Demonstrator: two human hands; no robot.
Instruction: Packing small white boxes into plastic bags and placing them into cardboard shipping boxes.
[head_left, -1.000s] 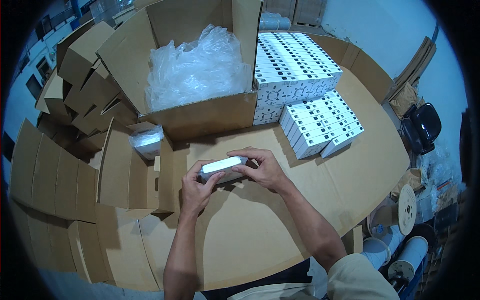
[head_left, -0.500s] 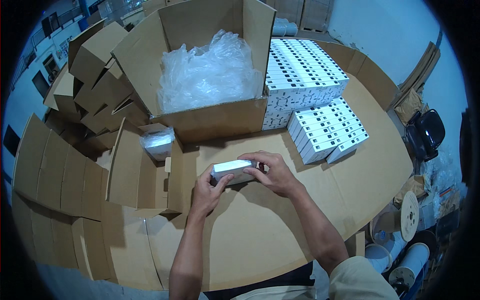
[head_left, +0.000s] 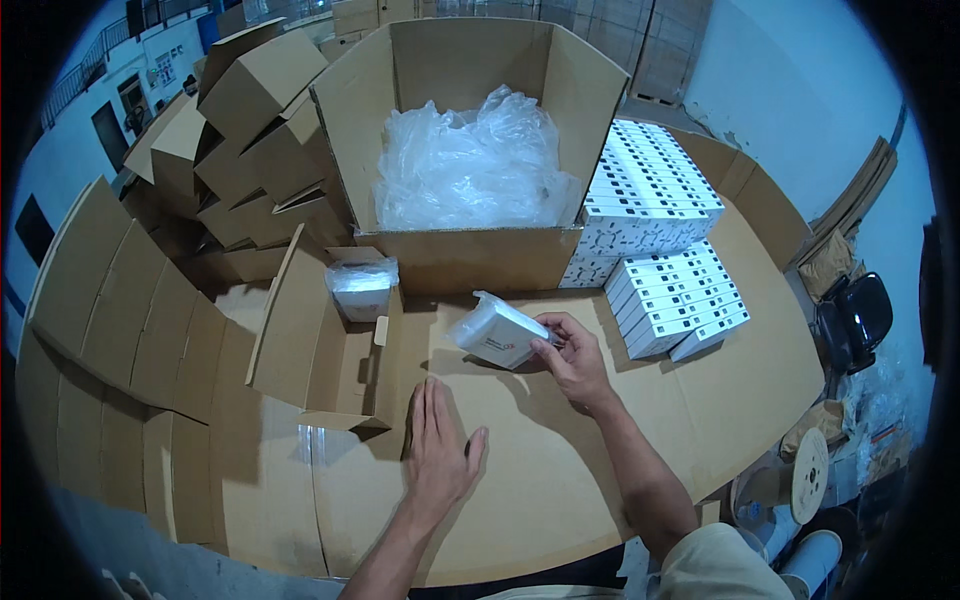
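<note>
My right hand [head_left: 574, 362] grips the right end of a white box in a clear plastic bag [head_left: 497, 332], thumb on its front face. The box is tilted, and loose plastic sticks out at its left end. My left hand [head_left: 440, 446] lies flat on the cardboard-covered table [head_left: 520, 500], holding nothing, its fingers stretched forward and the thumb apart. Just left of that hand stands an open cardboard carton [head_left: 340, 408]. At the far end inside the carton is another bagged white box [head_left: 362, 295].
A large open carton [head_left: 470, 258] full of clear plastic bags [head_left: 475, 165] stands at the back. To its right are stacked white boxes [head_left: 650, 215], with a lower group [head_left: 675, 300] in front. Folded cartons [head_left: 130, 320] line the left side, with more cartons [head_left: 265, 90] piled behind.
My left hand has let go of the bagged box and come down flat on the table. My right hand keeps the box, now turned to show its broad face. The view has shifted.
</note>
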